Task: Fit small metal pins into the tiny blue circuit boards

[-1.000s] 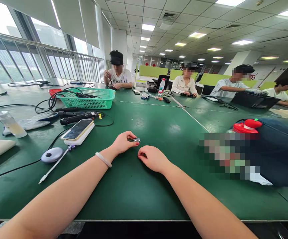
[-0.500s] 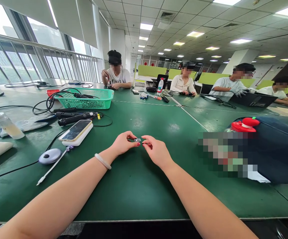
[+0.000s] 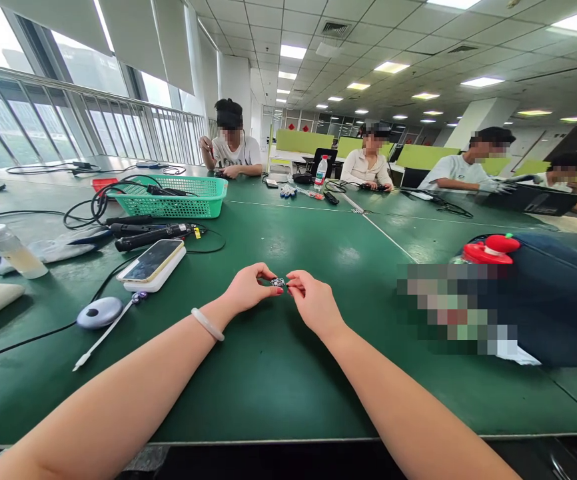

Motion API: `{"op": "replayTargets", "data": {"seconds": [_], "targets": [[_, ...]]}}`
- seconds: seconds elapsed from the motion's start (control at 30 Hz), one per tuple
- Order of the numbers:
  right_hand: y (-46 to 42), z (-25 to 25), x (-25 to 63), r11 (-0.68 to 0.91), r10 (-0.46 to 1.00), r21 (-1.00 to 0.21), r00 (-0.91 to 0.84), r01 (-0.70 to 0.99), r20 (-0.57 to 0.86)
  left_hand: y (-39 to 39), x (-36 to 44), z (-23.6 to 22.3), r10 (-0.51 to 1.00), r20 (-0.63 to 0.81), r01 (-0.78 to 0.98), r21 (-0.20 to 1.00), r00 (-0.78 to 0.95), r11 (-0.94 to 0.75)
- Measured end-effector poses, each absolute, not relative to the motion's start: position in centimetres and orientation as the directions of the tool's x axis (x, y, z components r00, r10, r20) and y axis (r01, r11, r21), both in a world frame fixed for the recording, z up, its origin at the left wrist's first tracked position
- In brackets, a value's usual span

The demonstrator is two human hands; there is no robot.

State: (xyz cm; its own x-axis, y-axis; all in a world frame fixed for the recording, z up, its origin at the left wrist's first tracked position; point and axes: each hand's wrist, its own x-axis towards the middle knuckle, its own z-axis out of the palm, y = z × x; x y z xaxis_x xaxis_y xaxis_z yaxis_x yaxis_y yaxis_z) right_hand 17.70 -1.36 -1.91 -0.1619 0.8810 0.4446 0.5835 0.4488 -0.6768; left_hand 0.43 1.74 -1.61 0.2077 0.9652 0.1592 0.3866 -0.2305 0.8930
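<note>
My left hand (image 3: 249, 288) pinches a small black-and-silver piece (image 3: 278, 283), which looks like a tiny circuit board, between thumb and fingers. It is held over the green table (image 3: 268, 373); the exact kind is too small to make out. At the piece's right end, my right hand (image 3: 316, 303) is closed in a pinch, fingertips beside it. A dark speck shows at those fingertips, but I cannot tell what it is or whether the fingers touch the piece.
To the left lie a phone (image 3: 154, 260) on a white case, a purple-grey disc (image 3: 100, 313), a white cable (image 3: 103, 333), black tools (image 3: 154, 236) and a green basket (image 3: 183, 208). A dark bag (image 3: 548, 300) and red-lidded bottle (image 3: 491, 249) stand right. Several people sit across the table.
My right hand's fingertips have drawn together into a pinch at the small piece's right end. The left hand keeps its hold, almost unmoved. At far right, a co-worker's black box has shifted right.
</note>
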Motion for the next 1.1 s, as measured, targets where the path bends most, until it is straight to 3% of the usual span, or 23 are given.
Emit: {"op": "replayTargets", "data": {"seconds": [0.2,0.6,0.9,1.1], "targets": [[-1.45,-1.92,17.76,0.425,0.897,-0.708,-0.158,0.564,0.413,1.61,0.48,-1.58,0.959,0.187,0.44,0.857,0.215,-0.266],[-1.95,-1.38,17.38,0.456,0.874,-0.585,-0.214,0.671,0.436,1.09,0.58,-1.06,0.95,0.205,0.493,0.817,0.234,-0.297],[-1.85,-1.56,17.29,0.449,0.877,-0.579,-0.211,0.681,0.431,1.55,0.42,-1.61,0.945,0.205,0.434,0.849,0.253,-0.301],[-1.78,-1.58,17.25,0.452,0.875,-0.568,-0.215,0.688,0.434,1.72,0.32,-1.62,0.947,0.134,0.277,0.936,0.293,-0.218]]}}
